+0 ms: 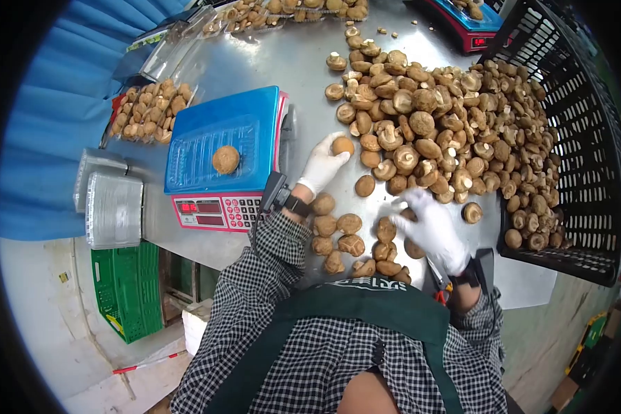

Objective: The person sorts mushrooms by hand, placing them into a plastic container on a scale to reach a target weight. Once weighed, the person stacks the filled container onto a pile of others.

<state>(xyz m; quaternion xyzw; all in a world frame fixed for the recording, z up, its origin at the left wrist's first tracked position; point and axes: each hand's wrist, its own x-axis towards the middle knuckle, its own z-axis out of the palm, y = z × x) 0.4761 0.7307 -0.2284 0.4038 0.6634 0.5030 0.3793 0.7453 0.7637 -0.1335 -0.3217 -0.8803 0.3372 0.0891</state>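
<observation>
My left hand [323, 165], in a white glove, grips a shiitake mushroom [342, 145] between thumb and fingers, just right of the scale. My right hand [433, 231], gloved too, hovers over the near edge of the mushroom pile [428, 117]; its fingers are slightly blurred, with thumb and forefinger apart. Loose mushrooms [350, 223] lie between my wrists and close to my apron. On the blue-topped scale [217, 103] rests a clear plastic tray [196, 148] with a single mushroom [225, 159] in it. The scale's red digits are lit.
A black crate [586, 131] lies tipped at the right, mushrooms spilling from it. Stacked clear trays [114, 210] and a filled pack [152, 110] stand left of the scale. A second scale [477, 38] is at the back. Red-handled scissors [441, 293] lie by my right wrist.
</observation>
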